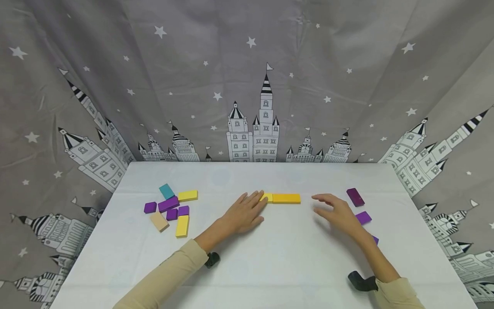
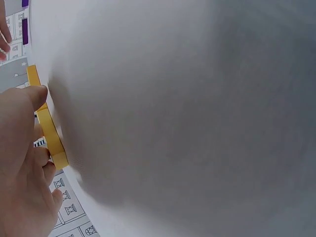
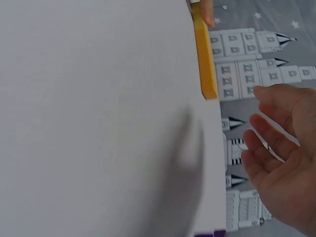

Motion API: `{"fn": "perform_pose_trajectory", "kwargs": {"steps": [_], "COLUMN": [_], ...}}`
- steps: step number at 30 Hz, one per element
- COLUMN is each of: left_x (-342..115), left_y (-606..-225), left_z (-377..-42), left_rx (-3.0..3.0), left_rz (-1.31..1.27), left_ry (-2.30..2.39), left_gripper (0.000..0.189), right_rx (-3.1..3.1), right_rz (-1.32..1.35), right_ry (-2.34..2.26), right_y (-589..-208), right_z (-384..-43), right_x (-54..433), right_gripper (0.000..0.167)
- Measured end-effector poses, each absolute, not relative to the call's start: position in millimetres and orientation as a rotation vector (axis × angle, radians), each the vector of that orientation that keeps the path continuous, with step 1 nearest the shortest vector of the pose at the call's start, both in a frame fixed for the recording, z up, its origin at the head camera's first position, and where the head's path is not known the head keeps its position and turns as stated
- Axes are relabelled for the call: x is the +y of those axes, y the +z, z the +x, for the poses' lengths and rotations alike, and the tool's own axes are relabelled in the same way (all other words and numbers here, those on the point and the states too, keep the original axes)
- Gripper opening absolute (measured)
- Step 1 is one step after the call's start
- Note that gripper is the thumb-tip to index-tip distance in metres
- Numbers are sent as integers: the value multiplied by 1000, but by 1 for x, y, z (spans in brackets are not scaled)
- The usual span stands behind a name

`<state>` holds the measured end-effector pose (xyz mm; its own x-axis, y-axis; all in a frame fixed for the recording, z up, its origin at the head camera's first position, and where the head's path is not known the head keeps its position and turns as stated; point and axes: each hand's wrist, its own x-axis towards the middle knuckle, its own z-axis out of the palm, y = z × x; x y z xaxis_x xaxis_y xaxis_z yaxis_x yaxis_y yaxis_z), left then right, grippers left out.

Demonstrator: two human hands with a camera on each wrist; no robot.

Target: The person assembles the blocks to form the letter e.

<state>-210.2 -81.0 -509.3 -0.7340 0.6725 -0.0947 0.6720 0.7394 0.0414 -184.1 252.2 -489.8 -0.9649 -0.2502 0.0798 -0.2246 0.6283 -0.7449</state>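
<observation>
- One orange block (image 1: 286, 198) lies flat near the middle of the table (image 1: 293, 262).
- One yellow block (image 2: 52, 138) touches the orange block's left end, so the two make one straight line.
- The left hand (image 1: 242, 213) is just left of the orange block, with its fingers stretched over the yellow block and touching it (they hide part of it from above).
- The right hand (image 1: 337, 214) is to the right of the orange block, loose and holding nothing, its fingers a little bent.
- Eight blocks sit in a group well to the left of the orange block: four purple blocks (image 1: 168, 204), two more yellow blocks (image 1: 182, 226), one teal block (image 1: 167, 191) and one tan block (image 1: 159, 222).
- Three more blocks are to the right of the orange block, past the right hand: one dark purple block (image 1: 355, 197) and two brighter purple blocks (image 1: 363, 217) (the arm hides some of the nearest one).
- The table's back edge runs behind the orange block, with a gray castle cloth (image 1: 193, 43) beyond.
- In front of the orange block is a wide stretch of white table, and a small gap sits between its right end and the right hand's fingertips.
</observation>
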Motion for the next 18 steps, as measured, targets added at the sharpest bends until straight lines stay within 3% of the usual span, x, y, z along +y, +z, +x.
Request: {"fn": "perform_pose_trajectory", "kwargs": {"steps": [18], "left_x": [-81], "left_y": [-511], "left_z": [-210], "left_rx": [2838], "left_rz": [1108], "left_ry": [-46], "left_gripper": [64], "right_rx": [3078], "right_rz": [-168], "right_ry": [-1064], "right_y": [-489], "right_z": [-99], "right_x": [337], "right_gripper": [34]}}
